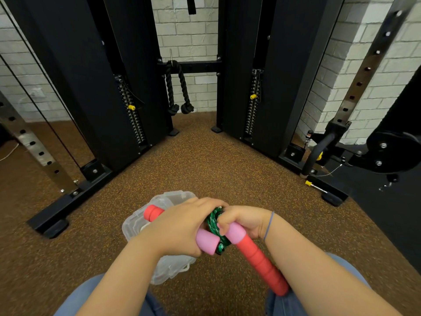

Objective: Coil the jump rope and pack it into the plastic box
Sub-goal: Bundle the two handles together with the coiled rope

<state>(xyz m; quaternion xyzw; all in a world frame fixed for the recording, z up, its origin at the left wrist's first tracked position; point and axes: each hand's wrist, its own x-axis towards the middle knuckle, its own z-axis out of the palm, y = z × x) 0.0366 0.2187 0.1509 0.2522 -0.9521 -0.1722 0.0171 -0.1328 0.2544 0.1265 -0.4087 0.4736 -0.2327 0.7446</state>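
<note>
The jump rope has a green cord (213, 222) bunched in a coil between my two hands, and two red foam handles with pink ends. My left hand (180, 226) grips one handle (153, 212), whose red end sticks out to the left and pink end (206, 241) to the right. My right hand (241, 221) holds the other handle (257, 258) near its pink end, with the red shaft slanting down to the right. The clear plastic box (169, 198) lies on the floor under my left hand, partly hidden.
Brown speckled rubber floor (193, 160) lies ahead. Black cable-machine towers (127, 87) stand left and right, their base rails (68, 201) running toward me. A black knotted rope (180, 87) hangs from the crossbar. My knees in blue jeans (91, 295) are at the bottom.
</note>
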